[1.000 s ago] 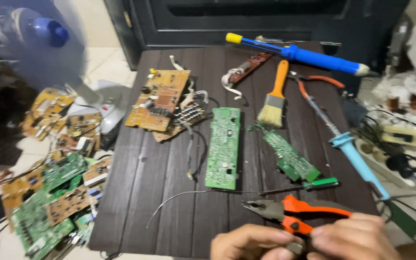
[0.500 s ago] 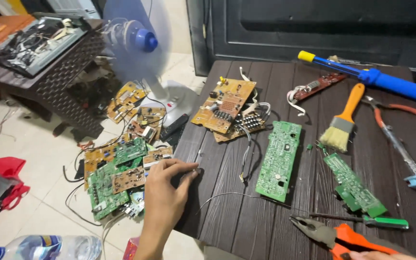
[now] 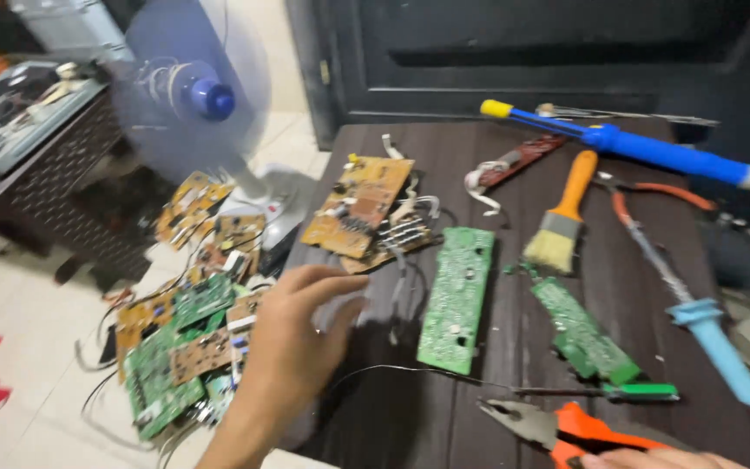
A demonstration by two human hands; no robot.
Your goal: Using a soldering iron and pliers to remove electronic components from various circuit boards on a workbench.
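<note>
Nearest, the right hand [image 3: 653, 458] rests on the orange pliers [image 3: 566, 427] at the bottom edge, though I cannot tell if it grips them, and the left hand [image 3: 292, 343] is open, fingers spread over the dark surface [image 3: 392, 426] near the thin grey wire [image 3: 410, 372]. To pick the wire well, I think a pinch with fingertips is best. Farther lie the green board [image 3: 456, 298] and the orange board [image 3: 359, 206]; no container is visible.
</note>
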